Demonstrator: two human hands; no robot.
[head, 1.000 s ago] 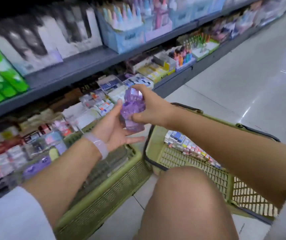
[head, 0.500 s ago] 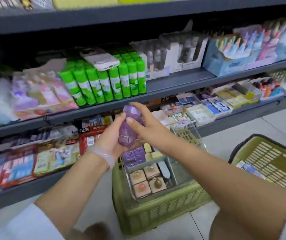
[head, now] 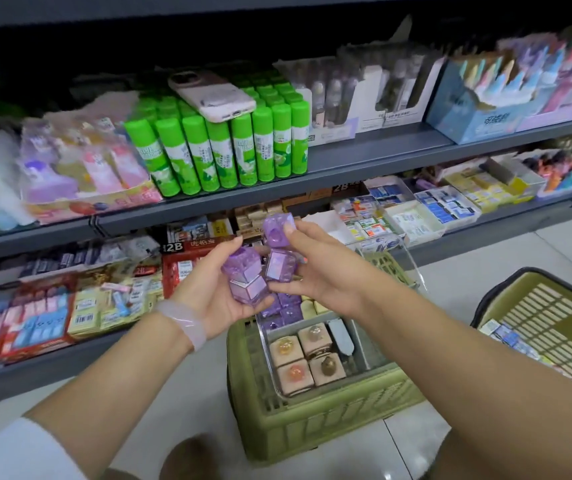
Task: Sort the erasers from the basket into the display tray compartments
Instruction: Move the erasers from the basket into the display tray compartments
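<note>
Seen from the head camera, a person crouches before stationery shelves with both hands raised over a clear tray (head: 364, 344) that sits on an upturned green basket (head: 326, 420). The left hand (head: 215, 292) cups two purple erasers (head: 246, 278), stacked one on the other in its curled fingers, the stack's long axis tilted slightly left of upright. The right hand (head: 315, 268) pinches two more purple cubes (head: 279, 249), stacked almost vertically, the top one's face turned toward the camera. The two stacks sit just beside each other, above the tray's far end. In the tray lie more purple pieces and, nearer, four beige ones. A second basket (head: 547, 327) stands at right. A phone (head: 210, 95) rests on green glue sticks (head: 215, 150).
</note>
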